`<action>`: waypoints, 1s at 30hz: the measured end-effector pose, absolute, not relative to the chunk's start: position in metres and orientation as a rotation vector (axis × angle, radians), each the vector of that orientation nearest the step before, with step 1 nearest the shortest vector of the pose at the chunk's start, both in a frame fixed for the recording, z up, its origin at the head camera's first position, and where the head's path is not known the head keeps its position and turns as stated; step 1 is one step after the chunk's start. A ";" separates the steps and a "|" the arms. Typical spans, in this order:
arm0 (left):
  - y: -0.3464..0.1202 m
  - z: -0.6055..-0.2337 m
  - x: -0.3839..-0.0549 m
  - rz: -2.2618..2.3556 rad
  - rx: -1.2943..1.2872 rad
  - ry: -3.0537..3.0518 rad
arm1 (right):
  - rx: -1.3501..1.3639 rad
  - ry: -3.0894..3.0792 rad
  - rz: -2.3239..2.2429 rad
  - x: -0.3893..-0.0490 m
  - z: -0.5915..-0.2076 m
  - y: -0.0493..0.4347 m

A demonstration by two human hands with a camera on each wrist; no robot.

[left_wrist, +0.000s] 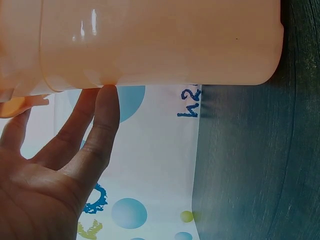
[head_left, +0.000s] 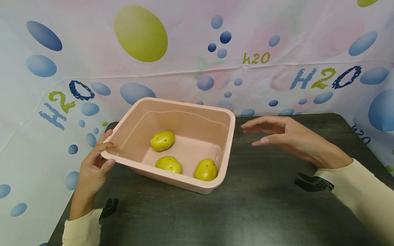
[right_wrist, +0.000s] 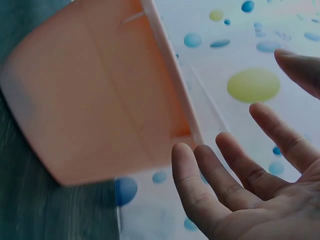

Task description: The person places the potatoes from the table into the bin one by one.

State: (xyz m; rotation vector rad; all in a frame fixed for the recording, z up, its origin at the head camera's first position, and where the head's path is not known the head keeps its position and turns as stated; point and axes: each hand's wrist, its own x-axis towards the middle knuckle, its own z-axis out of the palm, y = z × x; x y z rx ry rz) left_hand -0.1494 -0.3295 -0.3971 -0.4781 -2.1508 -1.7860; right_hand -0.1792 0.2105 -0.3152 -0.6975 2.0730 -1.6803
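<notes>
A light pink plastic basin (head_left: 184, 102) stands over the dark table, tilted toward the near side. Inside it lie three yellow potatoes: one at the back left (head_left: 162, 141), one at the front (head_left: 168, 164) and one in the front right corner (head_left: 206, 169). At the basin's left corner, my left hand (head_left: 95, 167) holds the rim, thumb in front and fingers behind; in the left wrist view its fingertips touch the outer wall (left_wrist: 165, 45). My right hand (head_left: 283, 136) hovers off the basin's right side, fingers extended and apart from the thumb, holding nothing.
The dark wood-grain table (head_left: 261, 205) extends around and in front of the basin. Behind it hangs a white curtain (head_left: 184, 71) printed with blue and green dots and lettering. Black straps (head_left: 312, 182) sit at both wrists.
</notes>
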 end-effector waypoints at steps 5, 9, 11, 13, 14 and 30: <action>-0.329 -0.397 -0.148 -1.785 -0.471 -2.138 | -0.671 2.129 -1.671 -0.174 -0.328 0.232; -0.331 -0.398 -0.148 -1.771 -0.481 -2.152 | -0.634 2.125 -1.691 -0.169 -0.340 0.247; -0.331 -0.398 -0.147 -1.758 -0.471 -2.169 | -0.609 2.118 -1.711 -0.166 -0.348 0.254; -0.331 -0.399 -0.147 -1.744 -0.466 -2.188 | -0.589 2.109 -1.731 -0.163 -0.356 0.261; -0.332 -0.399 -0.147 -1.741 -0.461 -2.196 | -0.580 2.109 -1.738 -0.161 -0.360 0.264; -0.329 -0.397 -0.150 -1.772 -0.517 -2.142 | -0.353 2.421 -1.653 -0.134 -0.403 0.313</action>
